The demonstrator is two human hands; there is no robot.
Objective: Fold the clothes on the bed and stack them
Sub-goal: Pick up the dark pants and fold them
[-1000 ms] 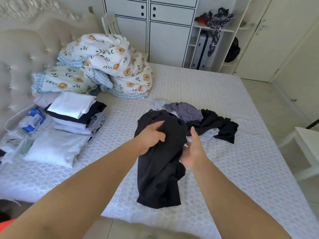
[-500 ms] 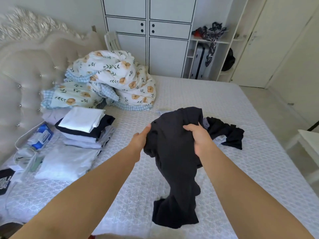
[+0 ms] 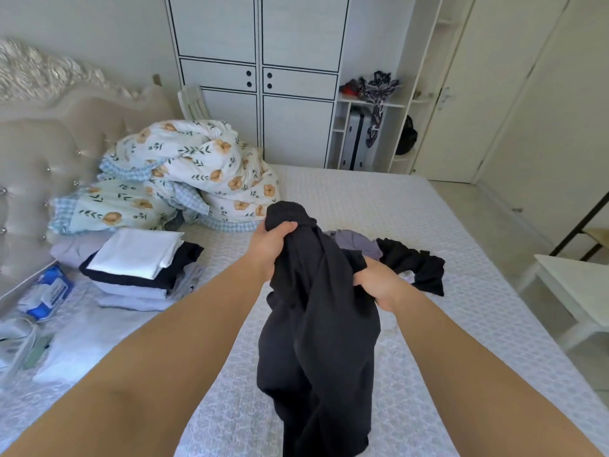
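**Dark garment held up, hanging lengthwise between the hands**

Both hands are clenched on the black garment, which is lifted off the bed and hangs in front of the person. The left hand grips a bunched upper end, with a knob of cloth sticking up above the fist; the right hand holds a fold lower down and to the right, nearer the person. The garment's long axis runs roughly vertically, from the left fist down toward the bottom of the view, so most of the cloth dangles below both hands and between the forearms. It looks still crumpled, so the next move likely calls for finding matching edges and spreading it flat on the bed.

Beyond the right hand, the unfolded clothes, dark and grey, lie in a heap. The folded stack sits well to the left, nearer the left arm, beside the floral bedding.
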